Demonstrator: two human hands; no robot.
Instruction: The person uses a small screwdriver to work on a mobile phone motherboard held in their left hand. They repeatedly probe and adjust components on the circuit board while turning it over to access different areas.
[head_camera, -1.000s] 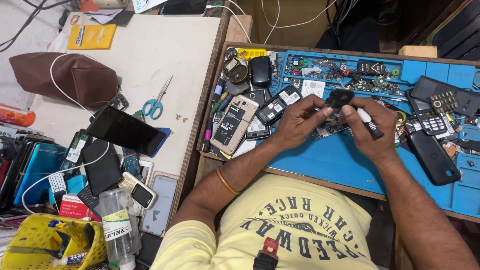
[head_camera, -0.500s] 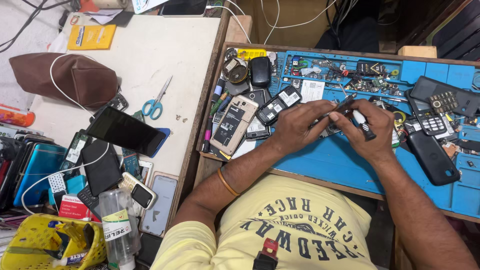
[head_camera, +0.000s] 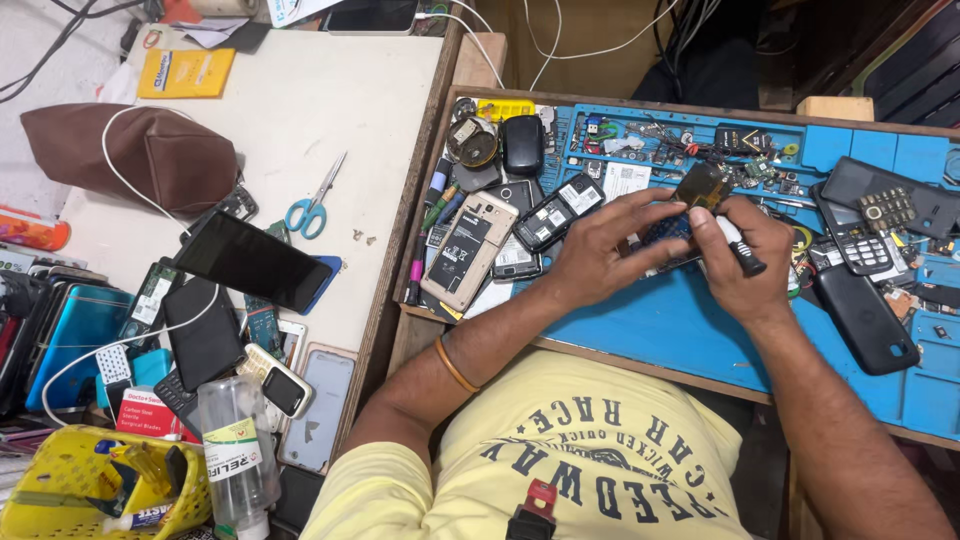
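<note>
My left hand grips a small phone circuit board over the blue work mat, with a dark brown part sticking up at its far end. My right hand is closed around a black-and-white handled screwdriver, its tip down at the board between both hands. An orange bangle sits on my left forearm. Part of the board is hidden under my fingers.
Opened phones, back covers and keypad phones crowd the mat, with small parts in its far trays. On the white table at the left lie blue scissors, a black phone, a brown pouch, a clear bottle and a yellow basket.
My right hand shifted slightly left and closer to my left hand, turning the screwdriver more upright at the board. My left hand kept its hold.
</note>
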